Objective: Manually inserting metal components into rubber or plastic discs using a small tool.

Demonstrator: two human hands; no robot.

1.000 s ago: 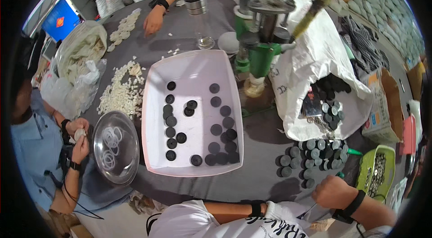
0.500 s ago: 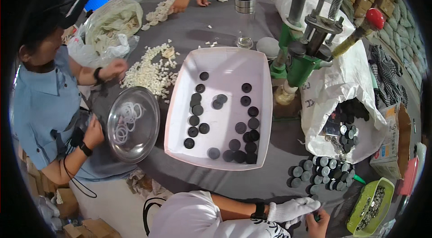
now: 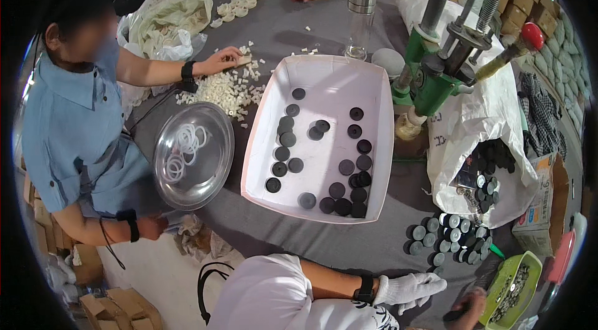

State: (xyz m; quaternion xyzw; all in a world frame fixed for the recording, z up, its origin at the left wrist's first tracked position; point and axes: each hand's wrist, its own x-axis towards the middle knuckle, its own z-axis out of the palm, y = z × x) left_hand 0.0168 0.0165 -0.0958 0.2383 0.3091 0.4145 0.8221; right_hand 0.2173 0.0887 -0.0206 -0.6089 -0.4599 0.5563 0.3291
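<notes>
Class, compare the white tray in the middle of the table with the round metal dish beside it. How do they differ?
The white tray is rectangular with tall walls; the metal dish is round, shallow and shiny. The tray holds scattered black round caps; the dish holds a few white rings. Both rest on the grey table, side by side.

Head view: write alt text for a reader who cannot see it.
A white-gloved left hand rests beside a cluster of black caps on a grey table, the bare right hand near a green tray. A white tray holds scattered black discs; a co-worker sorts white pieces.
</notes>
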